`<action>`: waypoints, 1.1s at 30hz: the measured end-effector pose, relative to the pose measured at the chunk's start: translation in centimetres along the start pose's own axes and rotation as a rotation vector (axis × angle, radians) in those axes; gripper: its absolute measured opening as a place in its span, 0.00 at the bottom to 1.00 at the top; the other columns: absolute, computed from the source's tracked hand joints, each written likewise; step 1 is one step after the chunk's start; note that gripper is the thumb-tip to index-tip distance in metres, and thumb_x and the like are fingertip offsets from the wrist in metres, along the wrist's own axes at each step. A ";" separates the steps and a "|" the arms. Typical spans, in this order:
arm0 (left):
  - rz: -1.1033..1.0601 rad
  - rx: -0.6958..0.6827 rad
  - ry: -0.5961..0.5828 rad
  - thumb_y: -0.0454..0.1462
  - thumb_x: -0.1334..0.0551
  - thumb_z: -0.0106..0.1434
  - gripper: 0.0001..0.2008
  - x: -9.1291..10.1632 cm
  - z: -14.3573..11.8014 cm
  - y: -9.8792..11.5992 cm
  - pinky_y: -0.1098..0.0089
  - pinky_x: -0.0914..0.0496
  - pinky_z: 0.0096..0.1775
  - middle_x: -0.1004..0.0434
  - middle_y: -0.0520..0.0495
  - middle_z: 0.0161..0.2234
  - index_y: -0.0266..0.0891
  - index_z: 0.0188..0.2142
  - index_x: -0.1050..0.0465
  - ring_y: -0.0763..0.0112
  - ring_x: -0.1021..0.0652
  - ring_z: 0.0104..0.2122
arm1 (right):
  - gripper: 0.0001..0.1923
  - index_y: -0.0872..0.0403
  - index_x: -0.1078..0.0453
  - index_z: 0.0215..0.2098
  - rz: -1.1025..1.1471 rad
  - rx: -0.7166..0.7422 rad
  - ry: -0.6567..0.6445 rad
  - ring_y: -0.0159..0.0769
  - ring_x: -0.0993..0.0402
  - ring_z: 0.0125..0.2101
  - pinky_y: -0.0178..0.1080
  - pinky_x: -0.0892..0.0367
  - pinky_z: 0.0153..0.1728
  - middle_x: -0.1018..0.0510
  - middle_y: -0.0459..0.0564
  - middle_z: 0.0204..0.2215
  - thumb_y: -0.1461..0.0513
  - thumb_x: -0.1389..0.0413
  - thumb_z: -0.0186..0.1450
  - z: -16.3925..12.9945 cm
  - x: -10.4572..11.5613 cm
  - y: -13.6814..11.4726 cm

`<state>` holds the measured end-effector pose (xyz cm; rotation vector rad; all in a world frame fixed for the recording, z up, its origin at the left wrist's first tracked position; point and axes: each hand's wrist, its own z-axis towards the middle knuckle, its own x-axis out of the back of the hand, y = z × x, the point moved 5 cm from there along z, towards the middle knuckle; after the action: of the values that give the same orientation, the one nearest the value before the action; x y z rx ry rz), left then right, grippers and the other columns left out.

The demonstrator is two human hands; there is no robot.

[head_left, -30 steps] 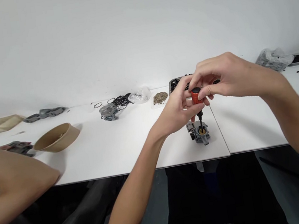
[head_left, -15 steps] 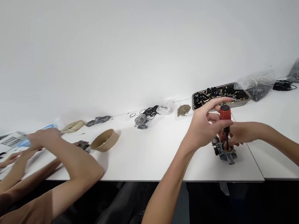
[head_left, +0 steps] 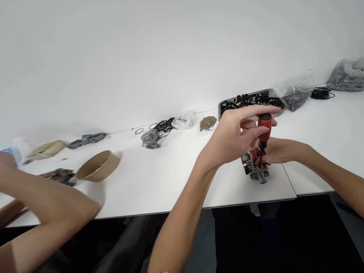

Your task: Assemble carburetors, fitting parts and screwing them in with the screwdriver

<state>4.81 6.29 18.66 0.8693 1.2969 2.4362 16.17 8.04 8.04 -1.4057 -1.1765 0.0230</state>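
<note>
Metal part (head_left: 257, 171) on table (head_left: 174, 178) near front edge; tray (head_left: 248, 100) behind it; bowl (head_left: 98, 166) far left.

Screwdriver (head_left: 264, 125) handle orange-red; metal part (head_left: 257, 171) grey; bowl (head_left: 98, 166) tan; table (head_left: 160, 176) white.

Looks like a small assembly workshop: long white tables (head_left: 160, 176) pushed end to end against a bare white wall (head_left: 154, 44). Parts sit in batches along the far edge, a metal tray (head_left: 248, 99) of black pieces, a pile of brass bits (head_left: 208, 123), loose O-rings (head_left: 163, 125), bags of parts (head_left: 350, 70) far right. At left a co-worker's arm (head_left: 41, 198) works the same bench beside a paper bowl (head_left: 97, 166).
</note>
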 end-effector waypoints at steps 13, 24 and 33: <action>-0.053 0.065 -0.025 0.35 0.36 0.61 0.12 1.2 0.1 -0.3 0.74 0.26 0.27 0.21 0.45 0.38 0.38 0.46 0.22 0.72 0.21 0.31 | 0.12 0.54 0.37 0.32 0.010 0.014 0.026 0.32 0.32 0.29 0.34 0.39 0.27 0.28 0.46 0.31 0.74 0.50 0.53 0.1 0.2 0.2; 0.007 0.040 0.087 0.33 0.36 0.61 0.11 2.7 -1.1 -0.2 0.69 0.21 0.35 0.20 0.46 0.36 0.38 0.43 0.19 0.72 0.19 0.30 | 0.08 0.55 0.33 0.30 -0.116 0.018 0.089 0.31 0.34 0.30 0.34 0.38 0.30 0.30 0.48 0.33 0.72 0.49 0.56 -0.2 0.1 0.0; -0.261 0.152 0.731 0.41 0.28 0.53 0.14 10.7 -4.9 -13.0 0.65 0.23 0.29 0.19 0.42 0.28 0.33 0.35 0.24 0.64 0.18 0.27 | 0.15 0.55 0.29 0.40 -0.064 -0.071 0.206 0.33 0.29 0.33 0.39 0.33 0.35 0.29 0.54 0.45 0.55 0.55 0.73 -2.4 0.1 -0.4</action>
<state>-7.41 15.51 10.09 -0.2141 1.6984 2.5385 17.51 6.29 8.99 -1.3957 -1.0584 -0.2062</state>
